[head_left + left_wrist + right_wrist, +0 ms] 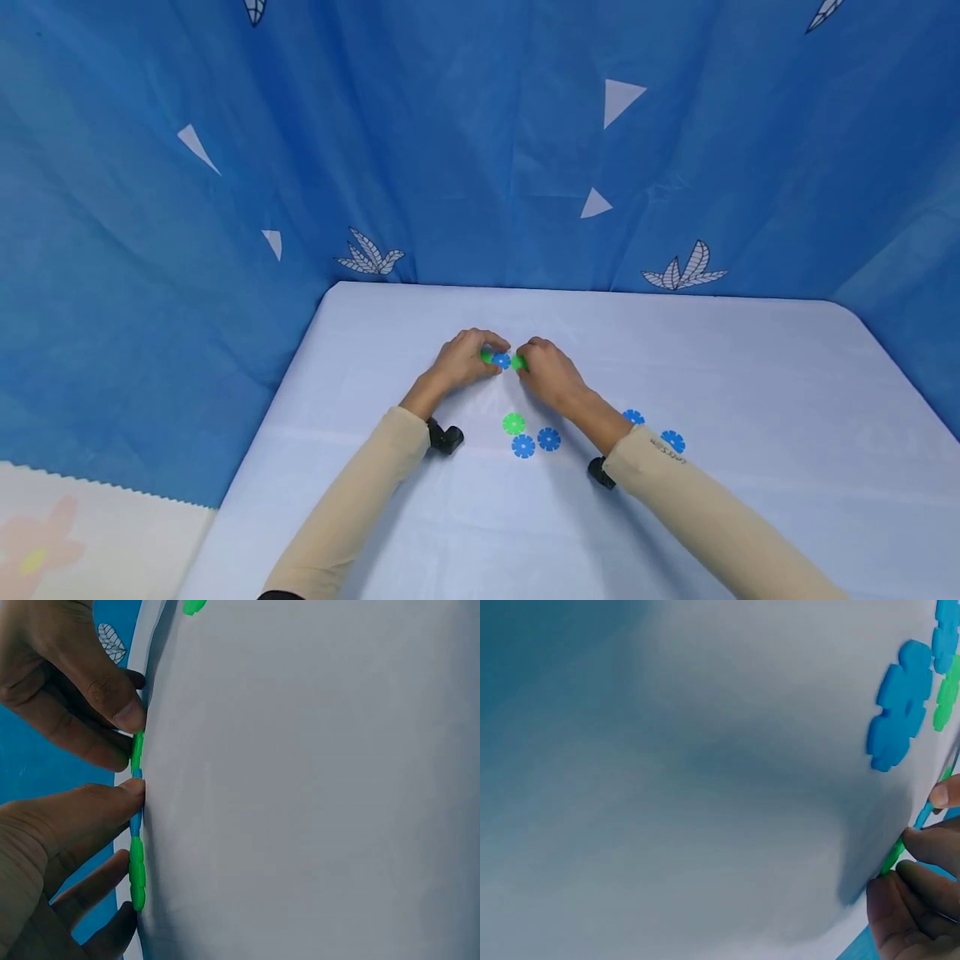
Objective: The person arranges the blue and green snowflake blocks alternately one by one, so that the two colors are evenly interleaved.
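Observation:
At the middle of the white table, my left hand [462, 358] pinches a blue notched disc [501, 361] between thumb and fingers. A green notched disc [137, 874] sits edge to edge with that blue one, partly behind the left fingers. Opposite, my right hand [551, 372] pinches a second green disc [517, 362], mostly covered by its fingertips. The left wrist view shows this green disc close against the blue disc's edge; whether they interlock I cannot tell. Nearer me lie a loose green disc [513, 424] and two blue discs, one left [523, 447] and one right [549, 439].
Beside the right forearm lie two more blue discs, one partly hidden [633, 417] and one further right [673, 441]. Black wrist cameras show under the left wrist [447, 438] and right wrist [601, 473]. A blue curtain [480, 150] hangs behind the white table [750, 375].

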`<control>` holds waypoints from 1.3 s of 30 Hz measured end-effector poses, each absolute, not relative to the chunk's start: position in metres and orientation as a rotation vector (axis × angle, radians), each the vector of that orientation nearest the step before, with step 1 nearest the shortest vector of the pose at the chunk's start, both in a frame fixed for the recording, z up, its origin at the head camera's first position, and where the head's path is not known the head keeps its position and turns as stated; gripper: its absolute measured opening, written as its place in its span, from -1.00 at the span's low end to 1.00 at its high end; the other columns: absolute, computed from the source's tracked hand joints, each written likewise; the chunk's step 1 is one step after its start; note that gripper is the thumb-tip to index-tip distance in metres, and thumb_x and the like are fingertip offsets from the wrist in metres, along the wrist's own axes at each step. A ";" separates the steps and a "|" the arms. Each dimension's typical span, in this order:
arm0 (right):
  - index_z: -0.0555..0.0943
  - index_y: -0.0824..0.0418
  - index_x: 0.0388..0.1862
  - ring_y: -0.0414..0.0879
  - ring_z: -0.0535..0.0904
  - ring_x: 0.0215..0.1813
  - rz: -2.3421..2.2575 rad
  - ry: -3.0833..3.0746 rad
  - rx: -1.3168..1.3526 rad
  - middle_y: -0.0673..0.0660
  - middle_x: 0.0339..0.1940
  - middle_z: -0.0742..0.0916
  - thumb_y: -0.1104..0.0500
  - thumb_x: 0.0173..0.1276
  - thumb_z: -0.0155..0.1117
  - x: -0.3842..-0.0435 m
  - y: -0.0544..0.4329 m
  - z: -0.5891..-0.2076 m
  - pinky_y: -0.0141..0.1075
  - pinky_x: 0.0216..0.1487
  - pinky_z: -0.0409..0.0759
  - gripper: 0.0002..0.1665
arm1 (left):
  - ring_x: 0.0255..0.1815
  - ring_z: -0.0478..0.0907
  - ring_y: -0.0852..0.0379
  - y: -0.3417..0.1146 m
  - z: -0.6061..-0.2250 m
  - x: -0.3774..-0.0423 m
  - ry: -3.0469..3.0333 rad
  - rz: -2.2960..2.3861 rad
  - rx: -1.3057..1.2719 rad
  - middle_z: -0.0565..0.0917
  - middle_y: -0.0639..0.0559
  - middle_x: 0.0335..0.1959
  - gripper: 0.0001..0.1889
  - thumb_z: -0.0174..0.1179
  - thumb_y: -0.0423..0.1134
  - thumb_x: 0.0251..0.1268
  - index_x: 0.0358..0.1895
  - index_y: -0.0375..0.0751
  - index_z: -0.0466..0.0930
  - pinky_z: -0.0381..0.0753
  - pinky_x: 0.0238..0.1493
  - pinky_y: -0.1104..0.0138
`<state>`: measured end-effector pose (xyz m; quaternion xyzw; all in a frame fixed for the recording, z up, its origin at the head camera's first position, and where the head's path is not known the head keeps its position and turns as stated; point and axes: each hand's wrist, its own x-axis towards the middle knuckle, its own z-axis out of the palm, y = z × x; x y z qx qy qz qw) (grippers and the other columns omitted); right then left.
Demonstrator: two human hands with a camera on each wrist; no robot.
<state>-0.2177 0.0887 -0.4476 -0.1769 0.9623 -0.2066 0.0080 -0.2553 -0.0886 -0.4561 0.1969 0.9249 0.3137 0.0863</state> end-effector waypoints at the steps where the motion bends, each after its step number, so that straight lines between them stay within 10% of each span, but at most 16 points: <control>1: 0.67 0.40 0.02 0.02 0.62 -0.03 -0.645 3.002 -0.544 0.25 -0.06 0.68 0.31 0.31 0.35 -0.218 0.089 -0.447 -0.17 0.01 0.63 -0.69 | 0.22 0.50 0.02 -0.088 -0.456 -0.256 2.759 0.929 0.592 0.69 0.04 0.07 -0.59 0.47 -0.29 0.10 0.08 -0.08 0.70 0.43 0.23 0.05; 39: 0.62 0.24 0.14 0.01 0.55 0.20 -0.659 2.934 -0.599 0.11 0.13 0.65 0.23 0.18 0.47 -0.110 0.135 -0.445 -0.11 0.16 0.55 -0.49 | 0.18 0.55 0.07 -0.077 -0.455 -0.256 2.612 1.078 0.836 0.69 0.02 0.07 -0.62 0.40 -0.24 0.19 0.10 -0.15 0.69 0.46 0.23 0.15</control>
